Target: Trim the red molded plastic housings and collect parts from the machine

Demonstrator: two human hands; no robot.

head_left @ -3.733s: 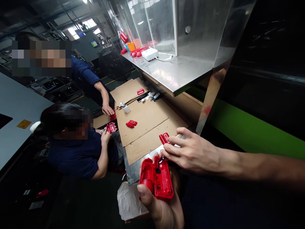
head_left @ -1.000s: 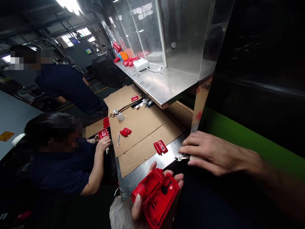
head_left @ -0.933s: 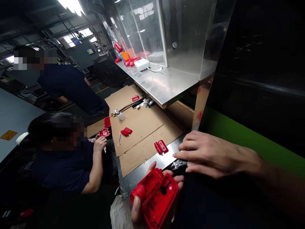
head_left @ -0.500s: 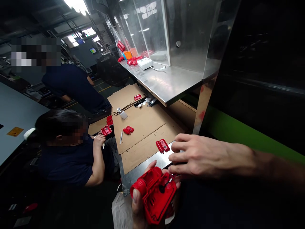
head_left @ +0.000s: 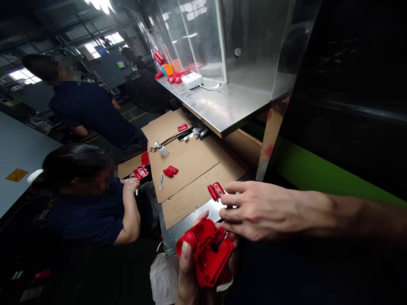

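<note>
Casing (head_left: 213,256), red and open, is gripped by the left hand (head_left: 187,271), tilted, before the metal table edge (head_left: 174,241); the right hand (head_left: 254,210) pinches a mostly hidden metal tool (head_left: 226,232) at the casing's far corner; two red pieces (head_left: 216,191) lie just beyond; a bottle (head_left: 163,149) rests on cardboard (head_left: 187,203).

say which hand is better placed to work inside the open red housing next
Probably the right hand: its mostly hidden metal-tipped tool is at the rim of the open red housing, while the left hand is busy cradling it.
</note>
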